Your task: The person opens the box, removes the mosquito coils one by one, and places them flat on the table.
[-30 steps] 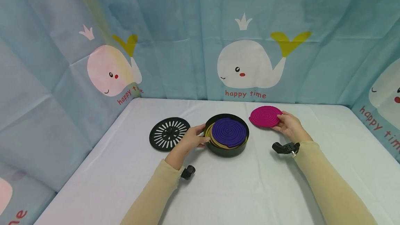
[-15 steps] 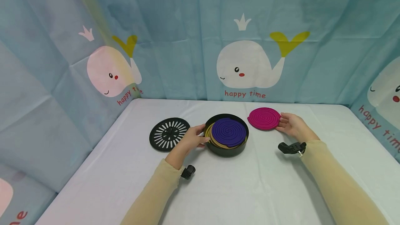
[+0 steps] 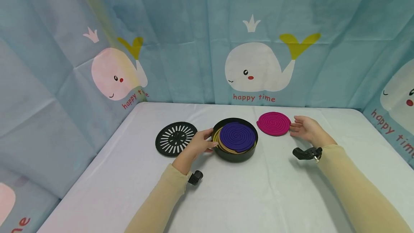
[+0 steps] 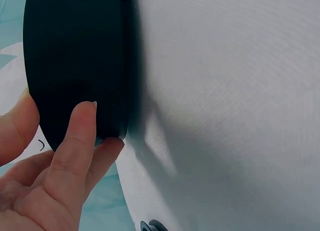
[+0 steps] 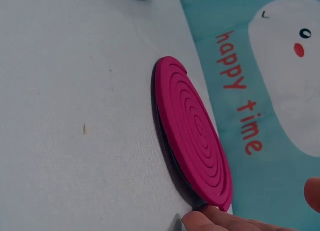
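A pink mosquito coil [image 3: 274,123] lies flat on the white table, seen edge-on in the right wrist view. Beside its right edge is my right hand [image 3: 308,131], fingers extended, fingertips close to or just touching the rim. My left hand [image 3: 198,143] holds the left side of a round black tin [image 3: 235,157]. In the left wrist view its fingers press the tin's wall [image 4: 75,56], with the thumb at the rim. Inside the tin a purple mosquito coil [image 3: 237,136] lies on top of yellowish coils [image 3: 220,145], mostly hidden beneath it.
A black slotted round lid [image 3: 174,139] lies left of the tin, partly behind the left hand. The white table [image 3: 239,197] meets a blue whale-print curtain [image 3: 194,67] at its back and left edges. Each wrist wears a small black camera [image 3: 195,178].
The pink mosquito coil, held by the right hand a second ago, now lies on the table. The right hand has let go and drawn right. The left hand stays on the tin.
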Demonstrator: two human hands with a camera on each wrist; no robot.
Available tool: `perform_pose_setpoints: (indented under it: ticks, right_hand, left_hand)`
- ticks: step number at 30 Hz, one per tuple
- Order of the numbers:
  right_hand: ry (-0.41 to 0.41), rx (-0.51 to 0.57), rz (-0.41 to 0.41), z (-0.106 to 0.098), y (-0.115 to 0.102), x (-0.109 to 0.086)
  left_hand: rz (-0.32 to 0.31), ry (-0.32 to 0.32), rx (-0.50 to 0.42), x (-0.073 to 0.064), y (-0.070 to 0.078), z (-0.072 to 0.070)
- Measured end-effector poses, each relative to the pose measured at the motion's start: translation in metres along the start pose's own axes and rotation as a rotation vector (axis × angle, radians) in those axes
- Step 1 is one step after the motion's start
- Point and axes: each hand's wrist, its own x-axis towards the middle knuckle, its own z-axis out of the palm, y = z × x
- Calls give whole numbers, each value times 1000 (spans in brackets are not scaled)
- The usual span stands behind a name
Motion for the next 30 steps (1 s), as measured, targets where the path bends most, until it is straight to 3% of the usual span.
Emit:
perform_pose_setpoints:
  ticks: [6, 19, 24, 30]
  right_hand:
    - [4, 19, -4, -3, 1, -2]
    - [-72, 38, -12, -14, 4, -9]
    - [-109, -6, -27, -10, 6, -13]
    - [-176, -140, -75, -5, 8, -23]
  left_hand:
    - [-19, 2, -9, 0, 1, 0]
    - [-15, 0, -16, 0, 1, 0]
    - [-14, 10, -5, 0, 2, 0]
    - [-15, 9, -7, 0, 3, 0]
